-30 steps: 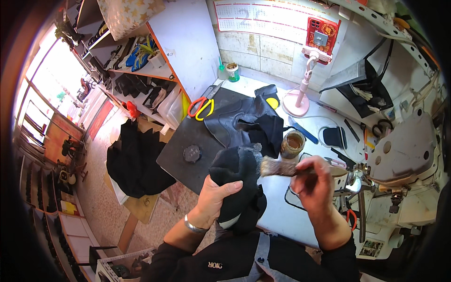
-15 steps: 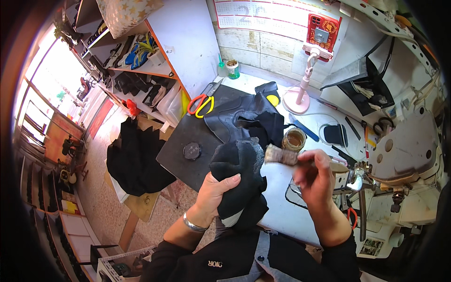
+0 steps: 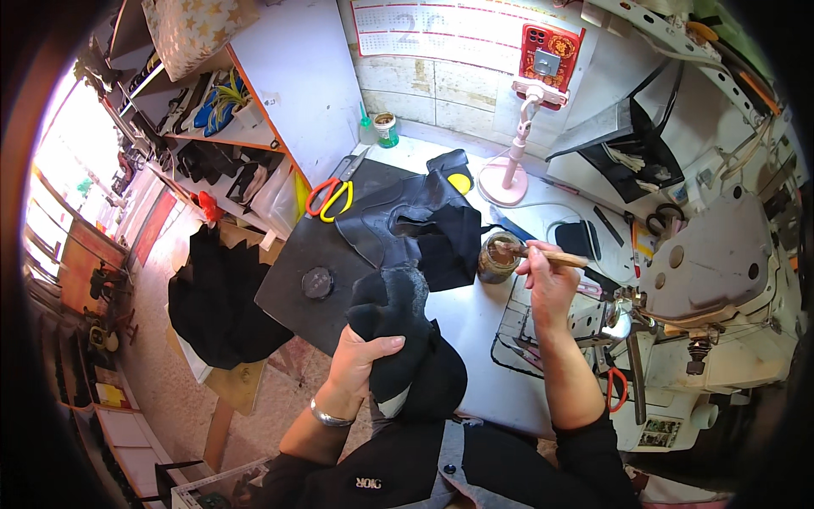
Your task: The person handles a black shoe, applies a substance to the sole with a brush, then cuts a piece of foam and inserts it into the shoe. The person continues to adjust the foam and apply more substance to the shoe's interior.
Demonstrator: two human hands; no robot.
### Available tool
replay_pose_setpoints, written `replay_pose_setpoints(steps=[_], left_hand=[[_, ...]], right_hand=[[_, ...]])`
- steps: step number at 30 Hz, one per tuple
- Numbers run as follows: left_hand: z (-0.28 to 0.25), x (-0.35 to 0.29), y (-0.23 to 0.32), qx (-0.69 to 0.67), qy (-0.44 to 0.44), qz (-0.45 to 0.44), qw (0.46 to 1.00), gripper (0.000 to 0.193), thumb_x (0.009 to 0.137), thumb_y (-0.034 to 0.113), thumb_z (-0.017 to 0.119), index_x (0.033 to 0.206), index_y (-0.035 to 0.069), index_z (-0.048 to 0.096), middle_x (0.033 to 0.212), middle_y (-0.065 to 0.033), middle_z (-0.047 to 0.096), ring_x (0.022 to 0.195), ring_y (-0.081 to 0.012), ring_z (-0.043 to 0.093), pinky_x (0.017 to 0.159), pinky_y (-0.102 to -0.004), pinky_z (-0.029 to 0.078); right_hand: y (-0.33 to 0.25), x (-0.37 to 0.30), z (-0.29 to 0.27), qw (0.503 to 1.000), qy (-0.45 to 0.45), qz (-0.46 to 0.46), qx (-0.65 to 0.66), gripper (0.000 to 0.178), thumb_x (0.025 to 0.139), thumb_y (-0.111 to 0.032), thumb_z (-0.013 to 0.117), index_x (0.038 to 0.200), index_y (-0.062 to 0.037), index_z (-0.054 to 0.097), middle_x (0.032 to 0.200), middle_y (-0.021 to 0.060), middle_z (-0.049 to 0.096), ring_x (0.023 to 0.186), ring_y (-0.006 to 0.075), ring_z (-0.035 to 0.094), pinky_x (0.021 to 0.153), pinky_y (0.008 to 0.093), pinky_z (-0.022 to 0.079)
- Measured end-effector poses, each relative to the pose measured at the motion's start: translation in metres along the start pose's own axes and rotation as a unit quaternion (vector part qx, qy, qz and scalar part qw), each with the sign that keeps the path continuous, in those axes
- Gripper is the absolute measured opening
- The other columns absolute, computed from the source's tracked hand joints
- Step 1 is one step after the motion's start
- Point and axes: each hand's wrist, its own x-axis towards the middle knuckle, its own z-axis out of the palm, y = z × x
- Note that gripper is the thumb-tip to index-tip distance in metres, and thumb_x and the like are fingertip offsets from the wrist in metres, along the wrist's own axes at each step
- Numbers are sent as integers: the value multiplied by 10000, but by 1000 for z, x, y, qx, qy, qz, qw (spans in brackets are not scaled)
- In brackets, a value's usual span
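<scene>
Left hand (image 3: 358,366): gripping black piece (image 3: 386,310) | right hand (image 3: 547,284): pinching brush (image 3: 561,257), tip in jar (image 3: 495,270)

Daylight blew out the doorway (image 3: 69,127) toward ten o'clock, and the wall calendar (image 3: 475,36) near twelve glared whitish. The black cloth (image 3: 222,301) toward nine lost detail; dark vignetting ringed the bowed edges.

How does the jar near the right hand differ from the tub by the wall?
The jar is brownish; the tub is green and white. The jar has a brush in its mouth, held by the right hand; the tub has none. The jar looks larger in view than the tub. Both stand upright on the white table.
</scene>
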Motion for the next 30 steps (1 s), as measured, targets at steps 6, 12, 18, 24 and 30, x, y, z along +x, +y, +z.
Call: replay_pose_setpoints(steps=[6, 12, 18, 24, 30], left_hand=[[2, 1, -6, -77, -23, -27, 996, 415, 794, -108, 591, 1197, -18, 553, 1109, -132, 638, 1005, -231, 642, 923, -367, 523], [9, 2, -6, -106, -9, -25, 994, 381, 804, -108, 564, 1180, -48, 555, 1071, -168, 653, 965, -264, 666, 902, -377, 541], [12, 4, -4, -95, -9, -29, 995, 384, 815, -107, 556, 1194, -46, 552, 1096, -178, 649, 998, -277, 660, 929, -391, 530], [14, 9, -4, -84, -2, -38, 996, 403, 823, -102, 579, 1217, -32, 533, 1129, -143, 629, 1026, -247, 636, 939, -378, 517], [16, 14, -3, -64, 1, -35, 997, 390, 832, -105, 570, 1214, -33, 541, 1143, -151, 631, 1029, -246, 641, 936, -373, 523]], right_hand=[[26, 12, 6, 980, 14, -107, -166, 72, 858, -63, 616, 906, -9, 618, 656, 42, 586, 572, 96, 551, 553, 237, 442], [34, 15, 6, 947, -30, -163, -274, 86, 818, -65, 642, 876, -7, 616, 711, 46, 602, 625, 81, 551, 599, 247, 459], [24, 13, 2, 983, -6, -82, -164, 48, 819, -38, 629, 863, -17, 626, 725, 6, 577, 638, 85, 525, 605, 226, 428], [14, 10, -8, 997, 28, 55, 37, 59, 859, -77, 600, 842, -23, 618, 642, 1, 523, 518, 57, 447, 482, 215, 377], [-29, 6, -12, 881, -55, 222, 414, 144, 865, -140, 505, 908, -21, 572, 564, 29, 485, 425, 112, 375, 463, 275, 323]])
